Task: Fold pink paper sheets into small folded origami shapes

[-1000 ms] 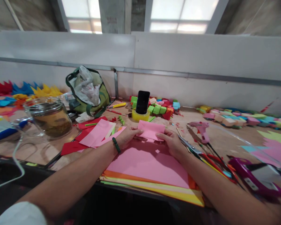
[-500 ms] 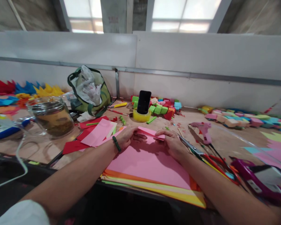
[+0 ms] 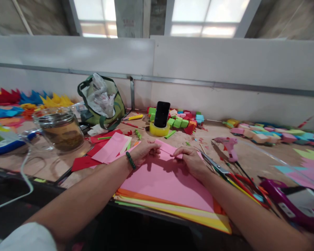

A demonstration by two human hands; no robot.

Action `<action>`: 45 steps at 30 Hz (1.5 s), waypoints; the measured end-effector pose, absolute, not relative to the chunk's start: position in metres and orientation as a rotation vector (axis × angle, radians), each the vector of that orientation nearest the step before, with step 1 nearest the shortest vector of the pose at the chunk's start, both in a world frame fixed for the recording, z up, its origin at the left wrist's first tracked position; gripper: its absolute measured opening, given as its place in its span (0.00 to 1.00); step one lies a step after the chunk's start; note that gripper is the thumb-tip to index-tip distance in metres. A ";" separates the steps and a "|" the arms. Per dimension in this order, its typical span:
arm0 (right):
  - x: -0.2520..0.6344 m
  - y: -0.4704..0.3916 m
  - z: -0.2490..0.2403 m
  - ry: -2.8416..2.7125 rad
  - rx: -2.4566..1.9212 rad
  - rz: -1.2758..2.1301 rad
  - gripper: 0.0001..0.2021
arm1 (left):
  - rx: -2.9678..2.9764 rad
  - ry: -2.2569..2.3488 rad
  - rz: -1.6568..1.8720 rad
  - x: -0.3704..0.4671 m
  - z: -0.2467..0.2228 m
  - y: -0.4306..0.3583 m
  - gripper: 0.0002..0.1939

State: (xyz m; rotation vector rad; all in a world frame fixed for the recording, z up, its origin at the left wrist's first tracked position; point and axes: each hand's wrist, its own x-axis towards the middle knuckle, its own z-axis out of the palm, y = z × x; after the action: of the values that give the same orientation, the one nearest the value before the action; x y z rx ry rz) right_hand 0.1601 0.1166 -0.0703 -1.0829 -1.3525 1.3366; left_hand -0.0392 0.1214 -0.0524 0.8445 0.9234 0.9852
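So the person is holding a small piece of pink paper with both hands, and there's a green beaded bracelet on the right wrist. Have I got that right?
Not quite: the head view shows the green beaded bracelet on the left wrist. The left hand and right hand do both hold the small piece of pink paper.

A table (image 3: 253,164) carries stacked paper (image 3: 170,186) and scissors (image 3: 219,168).
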 end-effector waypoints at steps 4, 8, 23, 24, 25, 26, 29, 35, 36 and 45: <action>0.160 0.116 -0.069 -1.320 -1.082 1.391 0.07 | 0.814 0.901 1.025 -0.039 -0.051 0.121 0.10; 0.158 0.114 -0.068 -1.288 -1.085 1.399 0.07 | 0.766 0.897 1.081 -0.037 -0.051 0.121 0.10; 0.161 0.103 -0.048 -1.366 -0.845 1.509 0.16 | 1.035 0.892 1.218 -0.032 -0.051 0.114 0.08; 0.160 0.103 -0.047 -1.398 -0.871 1.497 0.16 | 1.073 0.877 1.196 -0.031 -0.050 0.112 0.08; 0.158 0.102 -0.048 -1.464 -0.916 1.481 0.16 | 1.118 0.863 1.170 -0.029 -0.049 0.110 0.09; 0.157 0.101 -0.049 -1.538 -0.965 1.464 0.15 | 1.169 0.850 1.143 -0.027 -0.049 0.108 0.09; 0.156 0.101 -0.054 -1.653 -1.040 1.441 0.13 | 1.294 0.805 1.070 -0.025 -0.049 0.105 0.12; 0.160 0.103 -0.060 -1.618 -1.056 1.428 0.13 | 1.294 0.726 1.001 -0.030 -0.056 0.110 0.18; 0.160 0.104 -0.060 -1.606 -1.045 1.444 0.13 | 1.293 0.708 0.992 -0.030 -0.057 0.110 0.19; 0.160 0.106 -0.063 -1.611 -1.053 1.453 0.15 | 1.362 0.689 1.032 -0.027 -0.055 0.109 0.17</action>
State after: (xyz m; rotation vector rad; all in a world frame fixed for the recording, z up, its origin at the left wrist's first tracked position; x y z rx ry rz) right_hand 0.1600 0.1059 -0.0626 -1.0531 -1.6112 1.4527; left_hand -0.0273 0.1091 -0.0547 1.3624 0.6887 1.0318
